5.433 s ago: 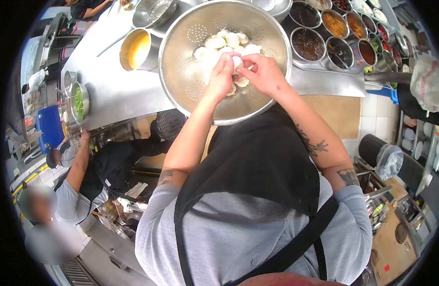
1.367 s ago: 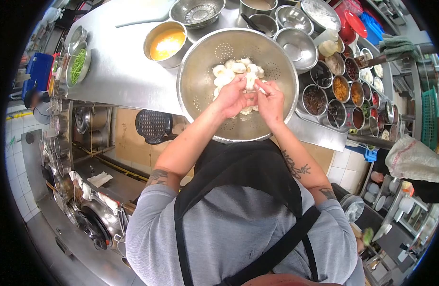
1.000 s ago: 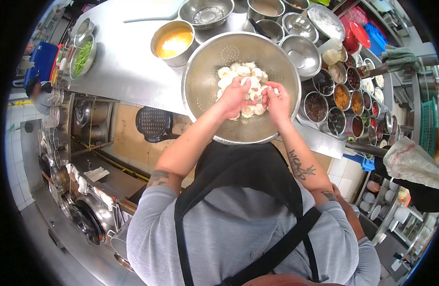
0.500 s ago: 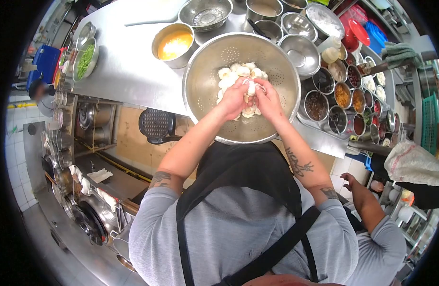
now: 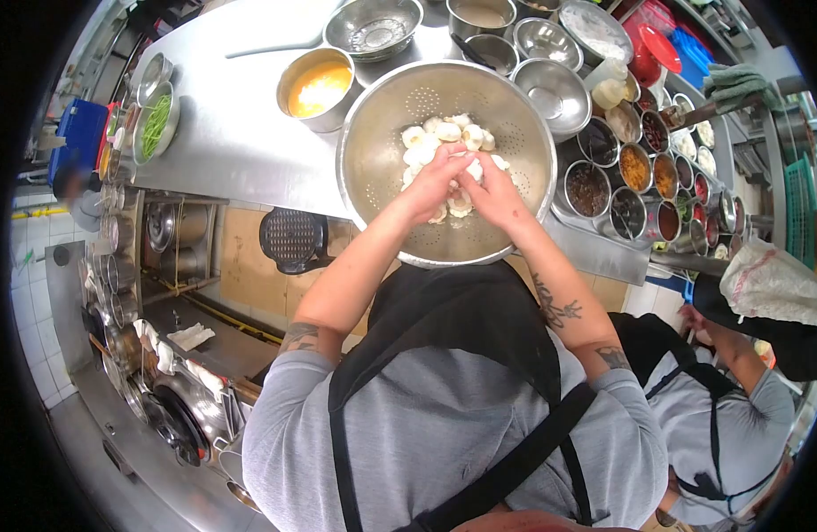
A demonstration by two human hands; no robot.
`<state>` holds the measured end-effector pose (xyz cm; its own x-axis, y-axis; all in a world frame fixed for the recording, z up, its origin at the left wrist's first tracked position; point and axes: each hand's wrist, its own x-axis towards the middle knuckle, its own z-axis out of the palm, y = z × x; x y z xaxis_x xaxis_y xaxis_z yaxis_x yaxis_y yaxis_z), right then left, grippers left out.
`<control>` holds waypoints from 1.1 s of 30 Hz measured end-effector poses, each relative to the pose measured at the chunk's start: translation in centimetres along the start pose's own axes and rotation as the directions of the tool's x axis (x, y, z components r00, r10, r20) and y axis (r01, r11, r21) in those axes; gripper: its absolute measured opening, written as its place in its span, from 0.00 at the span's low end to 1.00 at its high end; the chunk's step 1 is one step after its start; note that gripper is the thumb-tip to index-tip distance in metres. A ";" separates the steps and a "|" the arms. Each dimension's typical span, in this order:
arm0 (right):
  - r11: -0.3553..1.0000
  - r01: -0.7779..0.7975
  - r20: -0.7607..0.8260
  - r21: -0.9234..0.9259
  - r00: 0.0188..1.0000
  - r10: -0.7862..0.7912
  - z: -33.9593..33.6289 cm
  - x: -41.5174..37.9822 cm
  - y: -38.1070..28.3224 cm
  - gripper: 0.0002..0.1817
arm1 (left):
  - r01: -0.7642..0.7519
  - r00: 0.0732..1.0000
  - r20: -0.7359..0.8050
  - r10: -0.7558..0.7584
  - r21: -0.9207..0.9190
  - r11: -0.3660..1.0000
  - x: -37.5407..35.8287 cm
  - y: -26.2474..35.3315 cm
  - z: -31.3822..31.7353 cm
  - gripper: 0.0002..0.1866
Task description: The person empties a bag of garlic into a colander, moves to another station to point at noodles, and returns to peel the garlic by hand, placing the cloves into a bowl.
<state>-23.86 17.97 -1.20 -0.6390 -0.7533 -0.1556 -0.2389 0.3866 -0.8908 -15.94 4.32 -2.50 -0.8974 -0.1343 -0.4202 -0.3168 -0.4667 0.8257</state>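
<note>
A wide steel colander (image 5: 364,191) with patterns of holes stands at the table edge in front of me. In its middle lies a pile of pale round pieces (image 5: 448,131) that look like white mushrooms. My left hand (image 5: 435,182) and my right hand (image 5: 488,189) meet low over the pile, fingers closed and fingertips together. Between them shows a bit of a white mushroom (image 5: 475,168), mostly covered by the fingers.
Left of the colander is a pot of orange-yellow liquid (image 5: 320,89); behind it, a steel bowl (image 5: 373,31). Green vegetables (image 5: 156,124) fill a bowl farther left. Several ingredient tins (image 5: 588,191) crowd the right. A co-worker (image 5: 719,417) is at my lower right.
My fingers have closed further over the white piece, which shows less now. At the right, the co-worker has shifted, and more of their body is in view.
</note>
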 end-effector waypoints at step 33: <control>0.799 -0.036 -0.058 -0.601 0.998 0.001 -1.3 -2.9 -0.1 0.34 | -0.211 0.977 0.170 0.127 0.846 0.489 -3.1 5.1 -2.7 0.54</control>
<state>-22.96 20.85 -0.11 -0.6805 -0.7208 -0.1317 -0.6072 0.6553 -0.4493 -13.93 -0.03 2.05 -0.9696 -0.0417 -0.2413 -0.2251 0.5401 0.8110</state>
